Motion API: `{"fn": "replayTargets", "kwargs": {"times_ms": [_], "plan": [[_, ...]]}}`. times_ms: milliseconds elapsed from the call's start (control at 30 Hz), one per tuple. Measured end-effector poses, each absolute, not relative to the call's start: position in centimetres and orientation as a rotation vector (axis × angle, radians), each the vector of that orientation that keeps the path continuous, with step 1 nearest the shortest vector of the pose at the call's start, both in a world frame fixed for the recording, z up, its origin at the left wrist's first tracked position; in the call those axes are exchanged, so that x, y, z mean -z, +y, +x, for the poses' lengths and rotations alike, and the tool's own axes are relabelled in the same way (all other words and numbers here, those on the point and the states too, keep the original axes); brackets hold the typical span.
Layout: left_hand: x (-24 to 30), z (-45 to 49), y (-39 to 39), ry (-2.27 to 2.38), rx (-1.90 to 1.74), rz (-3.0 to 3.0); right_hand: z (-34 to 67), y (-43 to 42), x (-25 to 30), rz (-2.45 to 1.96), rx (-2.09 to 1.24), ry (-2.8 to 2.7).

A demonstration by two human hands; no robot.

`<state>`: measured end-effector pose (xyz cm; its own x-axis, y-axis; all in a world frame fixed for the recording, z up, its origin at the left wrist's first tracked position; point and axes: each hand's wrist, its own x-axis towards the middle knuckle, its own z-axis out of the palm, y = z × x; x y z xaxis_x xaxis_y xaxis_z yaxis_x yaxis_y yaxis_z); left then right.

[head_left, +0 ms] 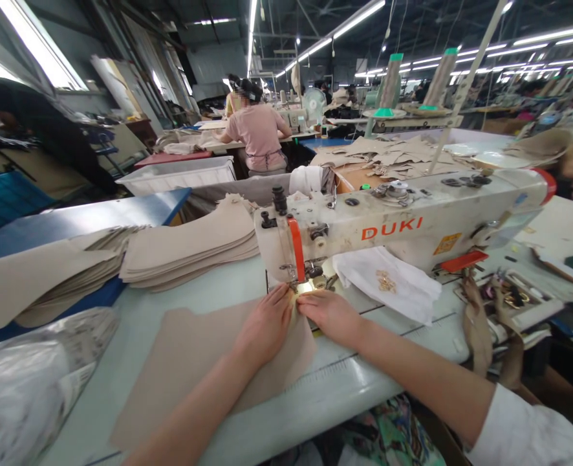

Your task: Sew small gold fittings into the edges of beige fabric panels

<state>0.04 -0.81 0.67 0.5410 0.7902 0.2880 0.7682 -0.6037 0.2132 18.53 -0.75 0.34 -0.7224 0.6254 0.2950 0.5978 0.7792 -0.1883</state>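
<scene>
Under the needle area of a white sewing machine (388,220) lies a beige fabric piece (194,356), spread over the pale table toward me. My left hand (267,323) is on the fabric just left of the presser foot, fingers pressed together and gripping its edge. Close against it, my right hand (330,314) pinches the same edge from the right side. A small lamp lights the spot between my fingertips. The needle and the exact stitch point are hidden behind my hands.
Stacks of cut beige pieces (194,246) lie left of the machine. A clear plastic bag (39,382) sits at the near left. A white cloth (388,281) with small gold parts lies under the machine arm. Beige straps (478,323) hang at right. A co-worker (260,129) sits ahead.
</scene>
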Motion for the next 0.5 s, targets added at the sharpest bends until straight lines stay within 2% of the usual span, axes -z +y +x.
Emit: {"fn": "replayTargets", "kwargs": {"times_ms": [233, 500], "plan": [[-0.8, -0.4, -1.4, 1.428, -0.520, 2.646, 18.0, -0.9, -1.1, -0.928, -0.075, -2.727], [-1.7, -3.3, -6.9, 1.519, -0.468, 2.542, 15.6, -4.7, -0.3, -0.745, -0.017, -2.727]]}}
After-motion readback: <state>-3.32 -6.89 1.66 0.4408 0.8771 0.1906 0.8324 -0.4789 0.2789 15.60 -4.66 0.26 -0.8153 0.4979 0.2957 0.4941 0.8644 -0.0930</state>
